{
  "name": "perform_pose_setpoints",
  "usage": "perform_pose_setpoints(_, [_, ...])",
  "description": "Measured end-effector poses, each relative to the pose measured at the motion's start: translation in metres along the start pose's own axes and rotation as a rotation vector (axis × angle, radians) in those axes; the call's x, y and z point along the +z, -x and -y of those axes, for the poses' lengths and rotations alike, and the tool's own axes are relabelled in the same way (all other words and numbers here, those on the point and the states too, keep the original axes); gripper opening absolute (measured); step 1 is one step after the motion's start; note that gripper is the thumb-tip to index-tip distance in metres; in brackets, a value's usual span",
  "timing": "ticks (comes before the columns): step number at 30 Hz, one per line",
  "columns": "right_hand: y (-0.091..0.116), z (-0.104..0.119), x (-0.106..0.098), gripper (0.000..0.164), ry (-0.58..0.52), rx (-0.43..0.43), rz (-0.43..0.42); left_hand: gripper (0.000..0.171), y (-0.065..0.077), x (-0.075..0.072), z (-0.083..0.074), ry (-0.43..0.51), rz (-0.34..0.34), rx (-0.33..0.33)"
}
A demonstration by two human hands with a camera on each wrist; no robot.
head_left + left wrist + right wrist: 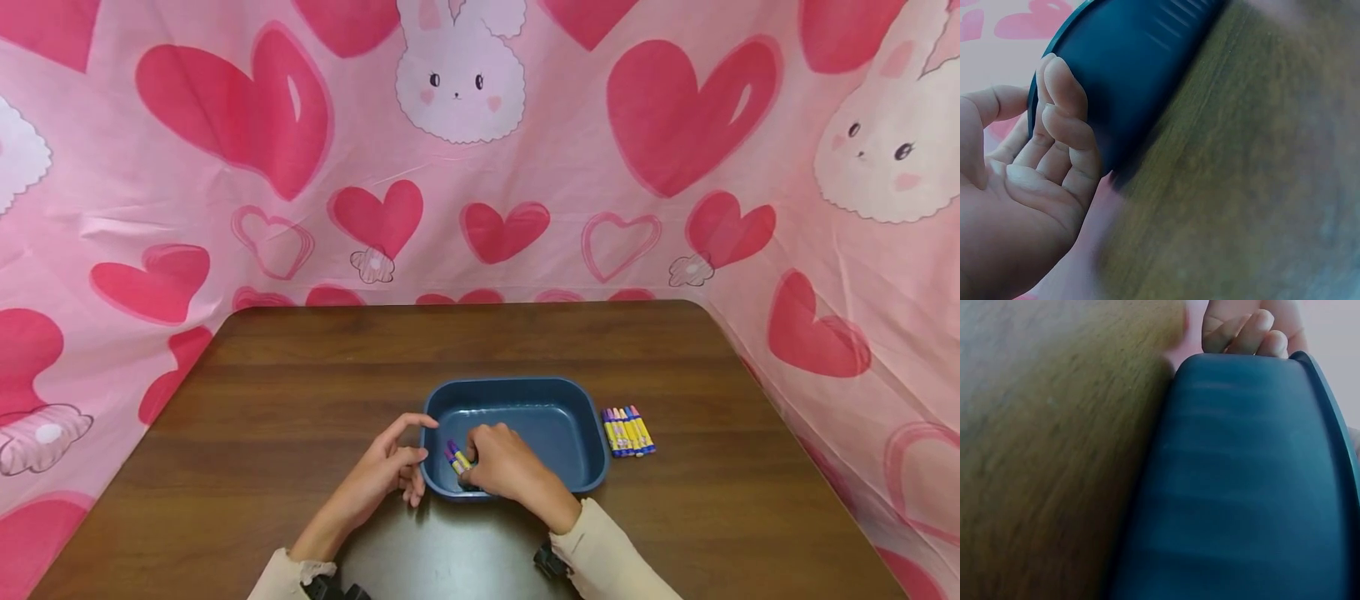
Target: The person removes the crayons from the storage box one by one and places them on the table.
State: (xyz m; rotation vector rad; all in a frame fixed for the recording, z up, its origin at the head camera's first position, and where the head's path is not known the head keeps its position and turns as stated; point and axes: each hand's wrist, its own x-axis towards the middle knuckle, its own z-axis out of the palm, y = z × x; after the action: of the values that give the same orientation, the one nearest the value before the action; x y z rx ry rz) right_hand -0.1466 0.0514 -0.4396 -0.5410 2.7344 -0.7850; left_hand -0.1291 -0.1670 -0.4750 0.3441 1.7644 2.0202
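Note:
A dark blue tray [551,483] with raised walls rests on the table. My left hand [382,467] is at the tray's left rim, its index finger and thumb touching the edge. In the left wrist view, the other fingers [1072,134] curl beside the outer wall. My right hand [506,462] reaches inside the tray near the front left corner, fingers bent down at small crayons [457,458] with yellow wrappers and purple tips. The fingertips are partly hidden there. In the right wrist view the tray wall [1235,475] hides that hand.
Beyond the tray's right side, a row of several yellow-wrapped crayons [628,432] lies on the brown wooden table [300,400]. A pink curtain [450,175] with hearts and rabbits surrounds the table at the back and sides.

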Motion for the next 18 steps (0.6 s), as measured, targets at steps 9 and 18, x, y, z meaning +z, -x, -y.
perform_pose_setpoints(9, [0.0009,-0.0022,-0.0016,0.019,0.027,-0.036,-0.059,0.043,-0.0010,-0.0003,-0.0005,-0.001,-0.006,-0.026])
perform_pose_setpoints(18, [0.0009,-0.0035,-0.0012,0.018,0.023,-0.062,-0.069,0.046,-0.0005,-0.0003,0.0004,-0.002,0.001,-0.009])
